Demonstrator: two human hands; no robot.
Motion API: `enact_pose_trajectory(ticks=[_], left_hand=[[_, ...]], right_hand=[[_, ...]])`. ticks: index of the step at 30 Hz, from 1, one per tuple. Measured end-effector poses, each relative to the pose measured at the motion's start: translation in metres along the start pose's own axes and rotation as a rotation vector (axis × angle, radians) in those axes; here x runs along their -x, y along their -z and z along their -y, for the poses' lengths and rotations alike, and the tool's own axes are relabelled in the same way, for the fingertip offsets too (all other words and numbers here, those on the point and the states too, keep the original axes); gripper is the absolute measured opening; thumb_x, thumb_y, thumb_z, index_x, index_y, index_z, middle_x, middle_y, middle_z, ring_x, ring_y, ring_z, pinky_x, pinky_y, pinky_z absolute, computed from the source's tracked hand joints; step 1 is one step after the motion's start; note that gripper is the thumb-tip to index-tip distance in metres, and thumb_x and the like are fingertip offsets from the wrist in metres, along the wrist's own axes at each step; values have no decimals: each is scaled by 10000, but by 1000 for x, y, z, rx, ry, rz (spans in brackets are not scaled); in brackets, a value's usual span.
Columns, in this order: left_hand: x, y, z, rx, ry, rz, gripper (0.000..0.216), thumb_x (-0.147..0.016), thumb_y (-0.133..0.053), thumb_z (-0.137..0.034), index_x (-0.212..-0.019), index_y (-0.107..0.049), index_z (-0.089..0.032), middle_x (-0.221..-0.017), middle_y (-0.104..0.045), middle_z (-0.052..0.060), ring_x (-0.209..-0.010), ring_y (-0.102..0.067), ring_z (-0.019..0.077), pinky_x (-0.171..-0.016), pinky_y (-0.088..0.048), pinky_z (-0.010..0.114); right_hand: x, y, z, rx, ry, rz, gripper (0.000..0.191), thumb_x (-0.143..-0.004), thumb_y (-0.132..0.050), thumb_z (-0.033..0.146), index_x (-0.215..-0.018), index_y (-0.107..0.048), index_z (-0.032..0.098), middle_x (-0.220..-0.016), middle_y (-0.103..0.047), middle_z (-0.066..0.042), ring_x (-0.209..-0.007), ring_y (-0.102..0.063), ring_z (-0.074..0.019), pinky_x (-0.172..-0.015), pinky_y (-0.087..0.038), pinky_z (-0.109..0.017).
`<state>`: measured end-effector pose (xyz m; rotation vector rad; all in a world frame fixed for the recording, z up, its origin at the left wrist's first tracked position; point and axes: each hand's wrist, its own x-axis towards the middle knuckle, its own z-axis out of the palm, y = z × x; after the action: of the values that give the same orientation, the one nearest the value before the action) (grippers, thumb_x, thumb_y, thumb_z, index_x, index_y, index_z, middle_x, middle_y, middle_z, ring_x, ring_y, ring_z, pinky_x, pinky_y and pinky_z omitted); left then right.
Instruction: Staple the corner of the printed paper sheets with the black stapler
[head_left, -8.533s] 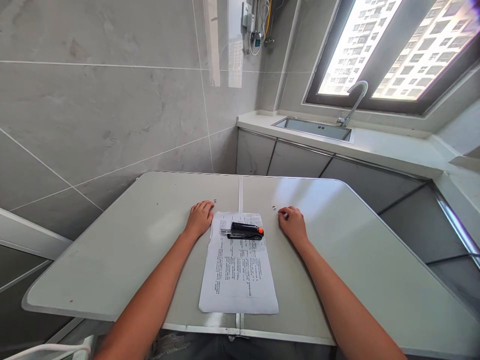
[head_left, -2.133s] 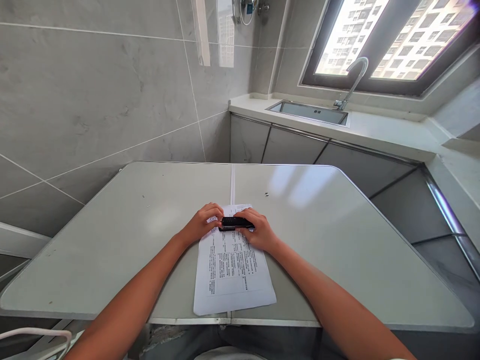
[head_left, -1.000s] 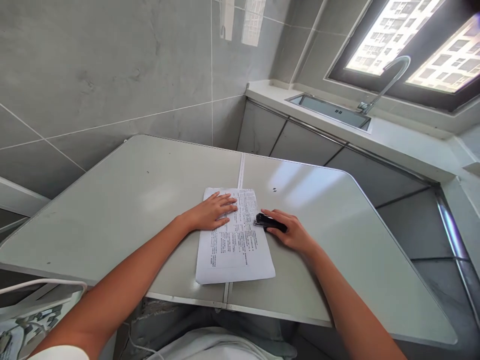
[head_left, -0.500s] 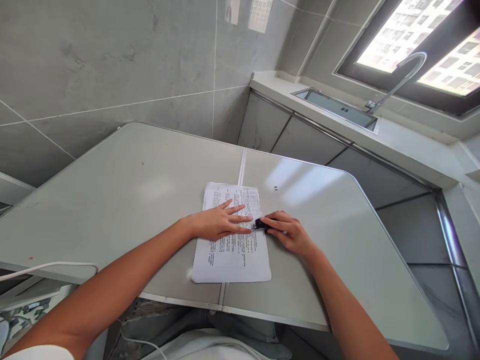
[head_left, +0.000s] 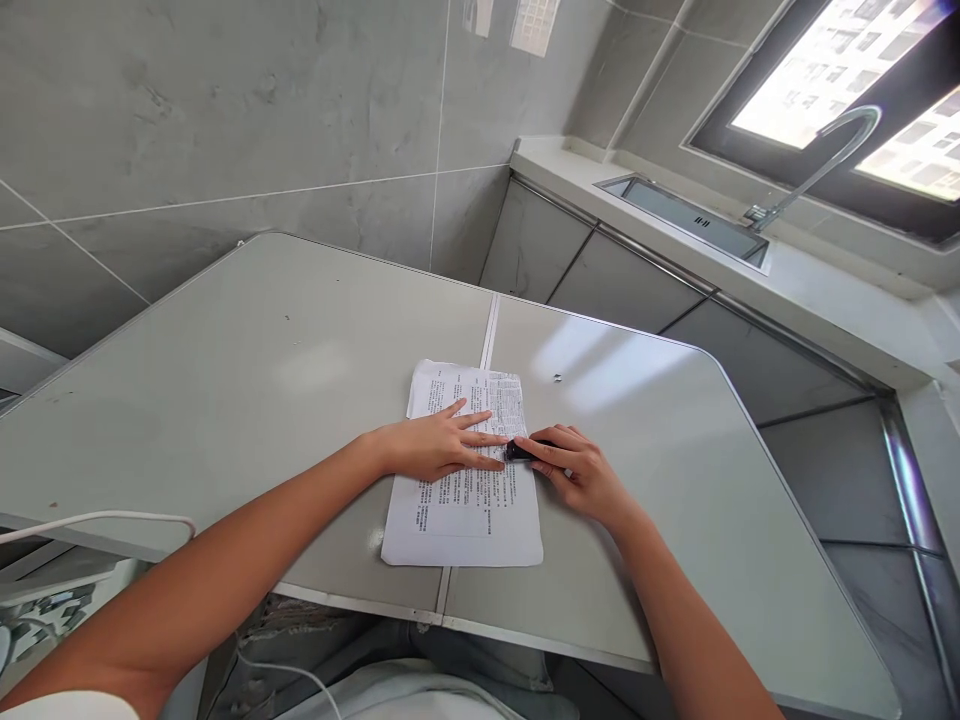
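Right hand [head_left: 583,470] gripping the black stapler [head_left: 517,451]; left hand [head_left: 429,447] resting on the printed paper [head_left: 461,547].
The right-hand fingers are curling around the stapler body, its front end lying over the paper's right edge. The left-hand fingers are lying wide apart, palm down, two tips just beside the stapler. The paper is straddling the seam [head_left: 490,333] of the table [head_left: 232,420]; from here, I cannot tell whether its edge is sitting inside the stapler.
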<state>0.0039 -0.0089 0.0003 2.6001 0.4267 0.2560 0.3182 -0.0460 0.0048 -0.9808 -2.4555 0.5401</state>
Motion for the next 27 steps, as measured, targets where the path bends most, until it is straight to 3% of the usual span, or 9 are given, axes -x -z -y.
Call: enact_pose_trajectory(ticks=[3, 13, 20, 27], left_hand=[[0, 0, 0, 5, 29, 40, 551, -1041, -469, -194, -1510, -524, -477, -1661, -400, -77, -1603, -220, 316, -1308, -97, 635], [0, -1, -1, 39, 24, -41, 627, -979, -569, -130, -1466, -554, -524, -1624, -459, -91, -1583, -278, 325, -1309, -140, 634], [0, -2, -1, -1, -16, -43, 637, -997, -530, -133, -1515, -503, -504, -1639, -440, -68, -1589, -256, 342, -1292, -147, 675], [-2, 0, -1, 83, 49, -33, 634, -971, -571, -105, -1443, -575, -528, -1632, -438, -118, -1581, -279, 315, -1318, -133, 614]], right_hand=[[1, 0, -1, -15, -11, -9, 405, -1061, -515, 262, -1440, -620, 360, -1178, -731, -69, -962, -658, -224, -879, -514, -426], [3, -2, 0, 2, -11, -14, 417, -1060, -506, 290, -1459, -605, 363, -1153, -733, -77, -935, -666, -231, -850, -534, -427], [1, 0, 4, 55, -11, 17, 434, -1060, -510, 255, -1468, -591, 380, -1164, -726, -64, -943, -648, -228, -843, -508, -411], [-3, 5, 21, 247, -40, 113, 601, -1016, -472, 119, -1533, -513, 423, -1160, -708, -60, -954, -616, -236, -812, -484, -399]])
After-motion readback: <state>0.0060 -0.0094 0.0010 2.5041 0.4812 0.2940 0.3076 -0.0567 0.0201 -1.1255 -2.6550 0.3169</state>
